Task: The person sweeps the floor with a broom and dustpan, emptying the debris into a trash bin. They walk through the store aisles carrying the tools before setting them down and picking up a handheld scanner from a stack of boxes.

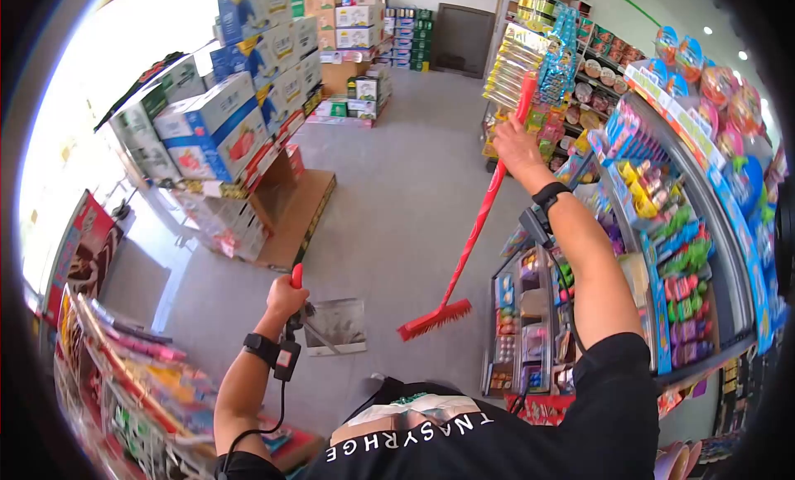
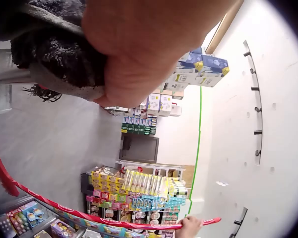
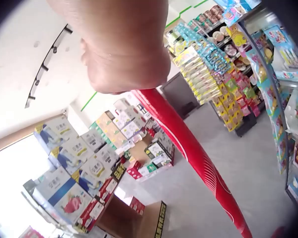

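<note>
My right hand (image 1: 517, 153) grips a red broom (image 1: 474, 231) near the top of its handle. The broom slants down and left, its red-bristled head (image 1: 435, 318) low over the grey floor. In the right wrist view the red handle (image 3: 188, 148) comes out below the curled hand (image 3: 126, 54). Lower left, my left hand (image 1: 286, 299) holds a red-tipped handle (image 1: 296, 274). A thin grey shaft (image 1: 325, 339) slants from beside that hand across a square grey pan-like piece (image 1: 335, 327). Dark fuzzy material (image 2: 59, 57) lies beside the left hand (image 2: 134, 54) in its wrist view.
Stacked cartons (image 1: 211, 124) stand on a low display at the left. Shelves of packaged goods (image 1: 679, 256) line the right side, with a hanging snack rack (image 1: 522, 66) farther back. A merchandise rack (image 1: 141, 372) stands close at lower left. Grey floor (image 1: 397, 149) runs between them.
</note>
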The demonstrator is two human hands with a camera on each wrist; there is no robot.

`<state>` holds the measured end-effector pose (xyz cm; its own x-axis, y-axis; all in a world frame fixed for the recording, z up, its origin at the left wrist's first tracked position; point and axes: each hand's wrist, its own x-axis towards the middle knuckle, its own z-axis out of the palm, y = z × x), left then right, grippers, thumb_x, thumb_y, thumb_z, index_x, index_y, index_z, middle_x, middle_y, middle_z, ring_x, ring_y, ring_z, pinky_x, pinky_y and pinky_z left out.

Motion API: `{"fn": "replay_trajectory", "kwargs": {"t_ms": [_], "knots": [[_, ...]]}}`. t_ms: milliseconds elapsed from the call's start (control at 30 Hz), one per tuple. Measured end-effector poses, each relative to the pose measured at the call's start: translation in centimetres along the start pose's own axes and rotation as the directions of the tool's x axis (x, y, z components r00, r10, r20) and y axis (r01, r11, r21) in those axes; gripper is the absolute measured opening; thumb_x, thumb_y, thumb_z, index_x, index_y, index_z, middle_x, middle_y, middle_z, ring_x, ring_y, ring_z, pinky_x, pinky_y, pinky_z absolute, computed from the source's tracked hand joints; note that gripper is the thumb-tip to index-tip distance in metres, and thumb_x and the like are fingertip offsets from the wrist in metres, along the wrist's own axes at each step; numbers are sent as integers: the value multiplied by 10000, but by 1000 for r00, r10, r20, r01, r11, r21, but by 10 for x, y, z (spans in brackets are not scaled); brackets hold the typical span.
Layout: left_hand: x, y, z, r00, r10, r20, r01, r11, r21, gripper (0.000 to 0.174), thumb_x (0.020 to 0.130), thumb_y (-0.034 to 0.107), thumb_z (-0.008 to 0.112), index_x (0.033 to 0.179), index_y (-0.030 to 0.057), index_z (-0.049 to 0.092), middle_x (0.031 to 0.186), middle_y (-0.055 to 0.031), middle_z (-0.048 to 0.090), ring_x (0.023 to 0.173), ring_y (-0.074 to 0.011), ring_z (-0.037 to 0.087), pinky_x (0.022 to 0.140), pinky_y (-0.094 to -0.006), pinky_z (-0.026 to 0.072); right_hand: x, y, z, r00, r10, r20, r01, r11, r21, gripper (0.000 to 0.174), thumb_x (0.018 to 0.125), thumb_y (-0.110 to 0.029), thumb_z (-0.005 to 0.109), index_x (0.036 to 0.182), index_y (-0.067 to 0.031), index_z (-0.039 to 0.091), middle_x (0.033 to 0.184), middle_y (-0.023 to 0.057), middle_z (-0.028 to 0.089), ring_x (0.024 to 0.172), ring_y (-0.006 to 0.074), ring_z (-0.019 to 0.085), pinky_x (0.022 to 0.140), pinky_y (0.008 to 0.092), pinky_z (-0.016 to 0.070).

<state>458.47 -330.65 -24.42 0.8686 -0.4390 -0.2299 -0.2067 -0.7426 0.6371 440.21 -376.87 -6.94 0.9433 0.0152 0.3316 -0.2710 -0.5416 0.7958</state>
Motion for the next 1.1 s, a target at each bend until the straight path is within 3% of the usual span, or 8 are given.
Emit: {"fn": "replay_trajectory", "kwargs": {"t_ms": [167,300,567,767,800,1000,1067,1100], "knots": [[134,58,19,994,112,3,-111,991,72,210,559,153,605,700,4,558,619,-118,589,621,-254,596,618,-344,457,24,75,83,989,126,-72,-130,990,-60,97,662,-106,512,639,-155,592,779,17,523,870,174,469,932,346,273],[254,92,41,996,79,46,-79,997,13,201,561,135,599,691,-9,550,588,-130,578,592,-253,594,582,-341,457,40,115,177,941,124,315,-85,987,-136,96,636,-111,556,589,-134,636,636,13,576,798,167,500,786,314,329],[470,197,62,983,183,-24,-185,980,-69,133,555,86,599,601,-17,528,501,-95,538,467,-173,542,463,-290,429,165,147,364,781,79,619,-109,994,10,51,633,-127,597,646,-144,644,680,57,619,693,194,591,634,327,412],[607,257,85,979,204,-8,-199,942,-269,121,584,65,580,650,-21,528,515,-78,540,469,-161,548,451,-277,427,301,169,479,800,-16,599,-7,999,35,84,571,-144,673,645,-121,640,668,34,616,715,210,609,589,311,476],[631,269,88,982,189,0,-183,950,-252,119,587,60,577,659,-21,527,520,-76,539,470,-159,549,451,-276,427,322,170,484,825,-95,557,113,994,2,76,681,-127,574,688,-140,648,672,27,619,667,167,607,570,331,440],[814,299,132,980,187,63,-154,924,-349,120,605,71,564,683,-11,524,538,-81,553,466,-158,551,470,-279,435,463,189,586,820,-76,567,170,979,-115,62,673,-161,592,695,-140,646,676,1,619,684,161,606,535,318,396],[874,311,142,981,173,84,-146,953,-266,136,606,91,565,691,-9,531,555,-92,565,477,-171,562,490,-292,444,520,202,590,757,16,654,88,988,-126,95,626,-179,631,703,-131,656,690,6,625,693,171,612,515,321,414],[902,321,140,981,171,96,-148,966,-212,144,607,101,565,695,-9,534,563,-98,571,483,-177,568,499,-299,449,537,213,606,813,-90,575,105,994,7,155,580,-174,667,719,-107,661,706,38,631,704,191,617,546,335,449]]}}
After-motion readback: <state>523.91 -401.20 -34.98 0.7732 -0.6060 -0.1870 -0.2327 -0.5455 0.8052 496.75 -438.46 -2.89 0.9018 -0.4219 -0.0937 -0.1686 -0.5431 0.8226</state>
